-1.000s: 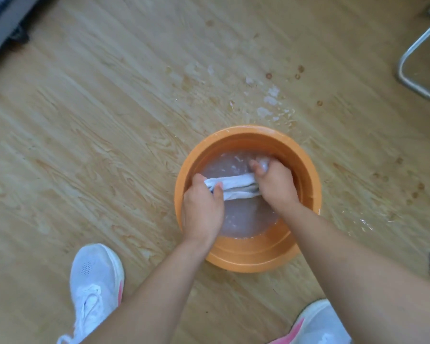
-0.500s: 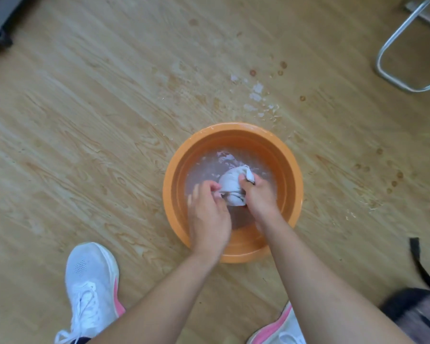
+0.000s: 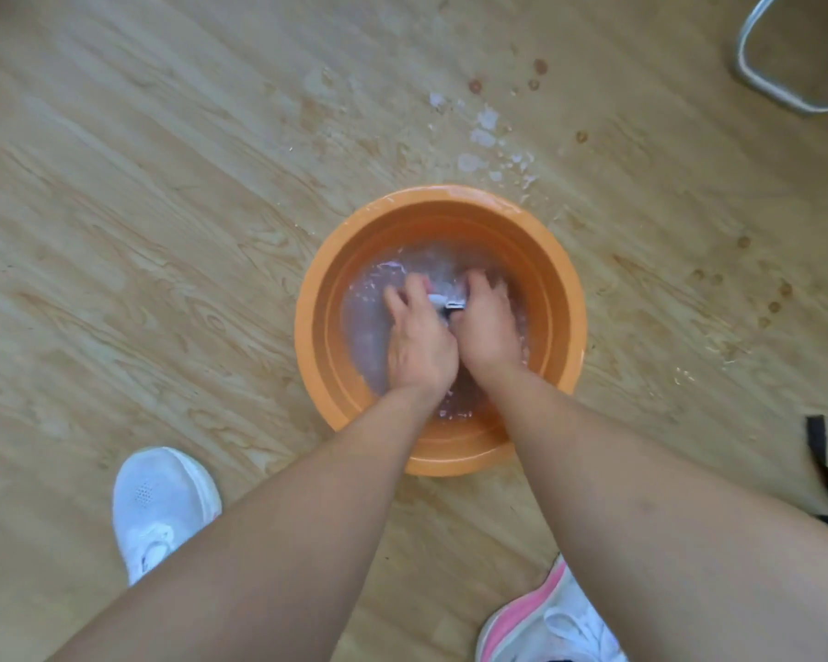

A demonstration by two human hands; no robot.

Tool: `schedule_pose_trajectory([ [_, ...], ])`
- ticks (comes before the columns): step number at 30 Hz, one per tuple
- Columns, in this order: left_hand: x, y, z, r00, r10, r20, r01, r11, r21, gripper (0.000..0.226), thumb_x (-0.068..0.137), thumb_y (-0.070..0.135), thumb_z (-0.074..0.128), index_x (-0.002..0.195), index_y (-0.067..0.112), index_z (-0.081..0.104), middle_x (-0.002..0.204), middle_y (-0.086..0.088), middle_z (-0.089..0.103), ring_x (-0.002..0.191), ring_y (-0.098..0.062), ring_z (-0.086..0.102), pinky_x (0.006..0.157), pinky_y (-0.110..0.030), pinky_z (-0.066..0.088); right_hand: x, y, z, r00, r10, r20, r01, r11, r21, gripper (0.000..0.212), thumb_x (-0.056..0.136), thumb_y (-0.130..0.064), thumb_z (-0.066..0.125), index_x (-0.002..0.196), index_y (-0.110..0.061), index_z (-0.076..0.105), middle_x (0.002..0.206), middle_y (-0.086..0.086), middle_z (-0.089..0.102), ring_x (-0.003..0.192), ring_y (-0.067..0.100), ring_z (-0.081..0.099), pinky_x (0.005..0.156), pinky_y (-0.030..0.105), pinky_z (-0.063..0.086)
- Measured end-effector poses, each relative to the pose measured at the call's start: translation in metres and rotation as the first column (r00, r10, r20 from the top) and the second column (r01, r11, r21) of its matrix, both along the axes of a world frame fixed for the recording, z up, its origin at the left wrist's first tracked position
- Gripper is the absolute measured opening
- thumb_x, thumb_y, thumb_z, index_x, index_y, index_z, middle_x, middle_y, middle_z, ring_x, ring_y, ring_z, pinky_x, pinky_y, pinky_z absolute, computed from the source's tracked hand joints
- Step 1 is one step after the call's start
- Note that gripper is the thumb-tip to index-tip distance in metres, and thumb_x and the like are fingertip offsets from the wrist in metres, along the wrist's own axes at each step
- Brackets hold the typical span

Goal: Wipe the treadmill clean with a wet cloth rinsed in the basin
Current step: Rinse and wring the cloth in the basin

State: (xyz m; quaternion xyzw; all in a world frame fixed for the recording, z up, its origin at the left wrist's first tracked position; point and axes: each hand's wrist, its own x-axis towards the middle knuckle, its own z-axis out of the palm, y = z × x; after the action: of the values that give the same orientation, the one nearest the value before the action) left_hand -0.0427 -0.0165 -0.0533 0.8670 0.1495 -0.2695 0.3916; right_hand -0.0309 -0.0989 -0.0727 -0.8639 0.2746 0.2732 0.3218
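Stage: rinsing. The cloth point(image 3: 446, 302) is down in the water point(image 3: 429, 262) of the orange basin point(image 3: 314, 327), so I judge the wetting part to be under way.

Done so far: the cloth is soaked, and splashes point(image 3: 483, 136) lie on the wooden floor point(image 3: 163, 231) just beyond the far rim.

Left to do: wring the cloth out, lift it clear, carry it to the treadmill and wipe. The treadmill is nowhere in view, so how clean it is I cannot tell.

Left hand point(image 3: 419, 339): in the basin, its fingers point(image 3: 395, 298) bent over the cloth and gripping one end.

Right hand point(image 3: 488, 322): pressed up against the left, its fingers point(image 3: 479, 285) curled down into the water round the other end.

Where the cloth is: bunched between the two hands, near the middle of the basin. Only a small pale strip shows.

Long axis: that strip runs across from one hand to the other, side to side before the person. The rest is hidden, so its true length and heading are unclear.

Around: white shoes point(image 3: 161, 504) either side of the basin, and a metal frame point(image 3: 756, 83) well apart at the far right.
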Motion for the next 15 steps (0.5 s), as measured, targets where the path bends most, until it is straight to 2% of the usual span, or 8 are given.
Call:
schedule_pose_trajectory([
  [2, 0.007, 0.007, -0.012, 0.993, 0.083, -0.086, -0.084, 0.996, -0.006, 0.042, 0.100, 0.004, 0.043, 0.141, 0.013, 0.045, 0.139, -0.019, 0.042, 0.121, -0.039, 0.053, 0.096, -0.043, 0.040, 0.003, 0.004, 0.004, 0.964, -0.265, 0.020, 0.259, 0.952, 0.161, 0.007, 0.078, -0.017, 0.063, 0.077, -0.019, 0.056, 0.092, 0.006, 0.065, 0.086, 0.029, 0.060, 0.073, 0.035, 0.040],
  [4, 0.010, 0.016, -0.023, 0.979, 0.151, -0.140, -0.161, 0.985, -0.065, 0.029, 0.107, 0.016, 0.038, 0.132, 0.012, 0.052, 0.128, -0.016, 0.057, 0.120, -0.036, 0.057, 0.090, -0.038, 0.040, 0.011, 0.012, 0.010, 0.915, -0.401, -0.041, 0.393, 0.863, 0.317, 0.014, 0.070, -0.028, 0.062, 0.065, -0.016, 0.056, 0.064, -0.003, 0.058, 0.067, 0.021, 0.055, 0.062, 0.033, 0.039],
  [7, 0.012, 0.018, -0.024, 0.921, 0.254, -0.295, -0.320, 0.926, -0.200, 0.045, 0.108, 0.048, 0.035, 0.108, 0.017, 0.067, 0.101, -0.015, 0.073, 0.094, -0.037, 0.070, 0.076, -0.043, 0.054, 0.018, 0.023, 0.010, 0.968, -0.250, 0.006, 0.237, 0.924, 0.301, 0.031, 0.089, -0.039, 0.064, 0.081, -0.010, 0.062, 0.075, 0.003, 0.065, 0.079, 0.029, 0.061, 0.071, 0.038, 0.047],
  [8, 0.012, 0.018, -0.022, 0.883, 0.298, -0.363, -0.398, 0.885, -0.242, 0.051, 0.106, 0.052, 0.036, 0.095, 0.013, 0.068, 0.084, -0.017, 0.072, 0.073, -0.037, 0.069, 0.059, -0.041, 0.055, 0.019, 0.024, 0.007, 0.977, -0.210, 0.040, 0.194, 0.949, 0.248, 0.027, 0.097, -0.036, 0.063, 0.086, -0.012, 0.061, 0.085, 0.009, 0.069, 0.088, 0.032, 0.062, 0.076, 0.039, 0.045],
  [9, 0.011, 0.018, -0.020, 0.852, 0.330, -0.407, -0.450, 0.858, -0.247, 0.051, 0.106, 0.049, 0.039, 0.081, 0.013, 0.065, 0.067, -0.013, 0.064, 0.053, -0.031, 0.060, 0.044, -0.031, 0.045, 0.021, 0.024, 0.002, 0.978, -0.201, 0.057, 0.186, 0.961, 0.204, 0.021, 0.102, -0.032, 0.060, 0.091, -0.014, 0.062, 0.096, 0.015, 0.071, 0.096, 0.035, 0.063, 0.080, 0.038, 0.043],
  [10, 0.010, 0.019, -0.019, 0.840, 0.353, -0.413, -0.471, 0.852, -0.230, 0.048, 0.106, 0.044, 0.042, 0.074, 0.014, 0.061, 0.059, -0.010, 0.057, 0.046, -0.025, 0.052, 0.040, -0.024, 0.036, 0.022, 0.025, -0.005, 0.975, -0.216, 0.053, 0.202, 0.960, 0.195, 0.016, 0.104, -0.028, 0.058, 0.093, -0.017, 0.060, 0.101, 0.019, 0.071, 0.098, 0.035, 0.064, 0.080, 0.037, 0.043],
  [12, 0.007, 0.023, -0.011, 0.867, 0.364, -0.339, -0.443, 0.875, -0.194, 0.042, 0.102, 0.043, 0.043, 0.072, 0.019, 0.061, 0.064, -0.014, 0.062, 0.056, -0.031, 0.060, 0.045, -0.032, 0.043, 0.023, 0.028, -0.016, 0.970, -0.244, -0.011, 0.240, 0.943, 0.230, 0.018, 0.103, -0.028, 0.059, 0.087, -0.021, 0.058, 0.091, 0.015, 0.067, 0.090, 0.030, 0.062, 0.077, 0.034, 0.042],
  [15, 0.000, 0.031, 0.000, 0.923, 0.338, -0.184, -0.367, 0.917, -0.155, 0.039, 0.096, 0.050, 0.041, 0.084, 0.020, 0.063, 0.089, -0.017, 0.072, 0.087, -0.038, 0.069, 0.075, -0.047, 0.054, 0.024, 0.033, -0.024, 0.978, -0.202, -0.044, 0.206, 0.955, 0.213, 0.026, 0.102, -0.036, 0.058, 0.085, -0.017, 0.064, 0.086, 0.013, 0.063, 0.087, 0.028, 0.062, 0.075, 0.034, 0.040],
])
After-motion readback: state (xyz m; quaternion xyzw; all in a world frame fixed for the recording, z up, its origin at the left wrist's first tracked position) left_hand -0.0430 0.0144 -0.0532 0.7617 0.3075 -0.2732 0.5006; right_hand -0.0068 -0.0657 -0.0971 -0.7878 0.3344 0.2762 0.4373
